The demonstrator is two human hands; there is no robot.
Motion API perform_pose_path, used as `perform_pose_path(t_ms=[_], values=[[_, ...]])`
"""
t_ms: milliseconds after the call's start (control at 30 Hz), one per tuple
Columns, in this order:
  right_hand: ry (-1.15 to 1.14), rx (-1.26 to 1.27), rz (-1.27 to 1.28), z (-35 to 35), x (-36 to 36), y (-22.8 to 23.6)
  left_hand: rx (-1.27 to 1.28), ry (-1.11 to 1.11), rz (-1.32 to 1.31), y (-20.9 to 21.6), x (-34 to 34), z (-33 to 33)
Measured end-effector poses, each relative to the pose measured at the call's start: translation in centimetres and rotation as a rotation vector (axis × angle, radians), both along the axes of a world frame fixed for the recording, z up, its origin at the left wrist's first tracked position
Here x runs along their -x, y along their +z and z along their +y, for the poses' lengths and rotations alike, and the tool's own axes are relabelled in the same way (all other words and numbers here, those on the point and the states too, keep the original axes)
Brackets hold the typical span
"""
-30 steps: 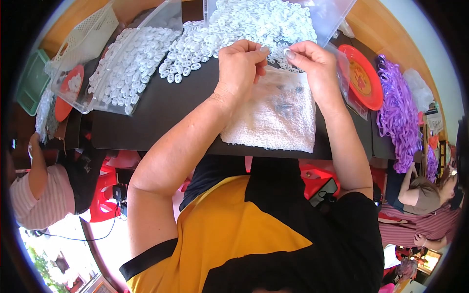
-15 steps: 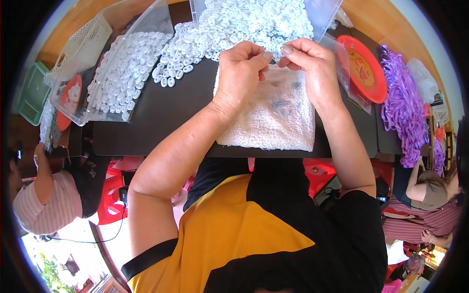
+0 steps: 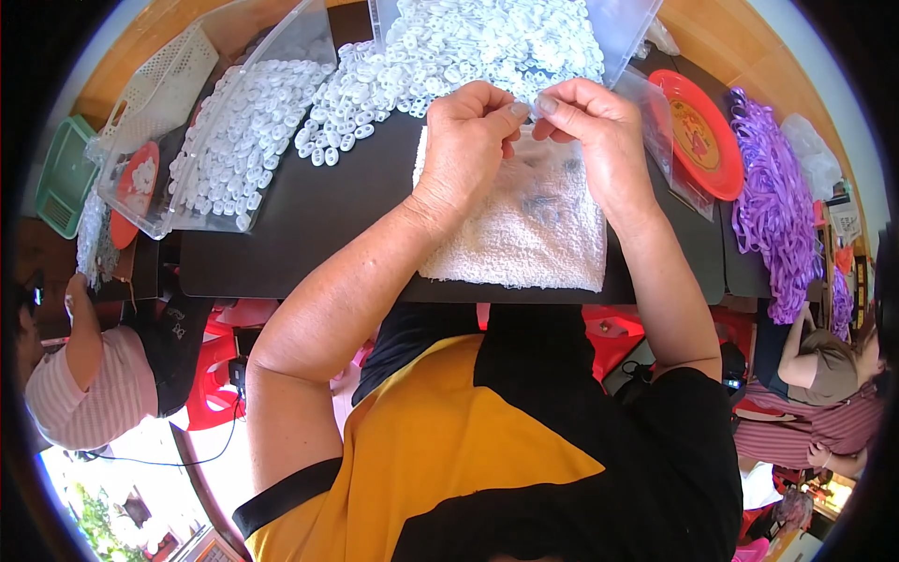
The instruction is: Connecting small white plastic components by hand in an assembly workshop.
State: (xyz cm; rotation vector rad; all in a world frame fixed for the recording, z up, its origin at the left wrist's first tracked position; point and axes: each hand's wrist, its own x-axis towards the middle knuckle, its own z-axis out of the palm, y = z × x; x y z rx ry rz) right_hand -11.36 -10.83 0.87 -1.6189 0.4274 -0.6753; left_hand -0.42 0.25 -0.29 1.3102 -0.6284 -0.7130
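Observation:
Above the far half of a white towel (image 3: 524, 253), my left hand (image 3: 473, 126) and my right hand (image 3: 595, 122) face each other, fingertips almost touching. Each is closed in a pinch, thumb against forefinger. A small pale bit shows between the fingertips, too small and hidden to name. Just beyond them lies a large heap of small white oval plastic pieces with holes (image 3: 487, 47), spilling from a clear plastic bin (image 3: 637, 28) onto the dark table (image 3: 253, 262). Dark smudges mark the towel beneath my fingers.
A second clear bin (image 3: 140, 211) on the left holds more white pieces. Beyond it are a white basket (image 3: 169, 75) and green tray (image 3: 61, 178). On the right are a red plate (image 3: 716, 155) and purple straps (image 3: 773, 206). People (image 3: 94, 384) sit at both sides.
Both hands have stayed nearly in place, with the fingertips drawn slightly closer together. The whole view has shifted a little; the towel and heaps look the same.

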Motion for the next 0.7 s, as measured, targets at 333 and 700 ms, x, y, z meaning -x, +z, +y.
perform_pose_path(t_ms=[333,700], values=[[-0.002,-0.025,0.017,0.7,0.1,0.2,0.001,-0.022,-0.059,-0.4,-0.1,-0.1],[0.007,-0.122,-0.023,0.6,0.3,0.2,0.002,-0.063,0.111,0.4,0.2,0.2]])
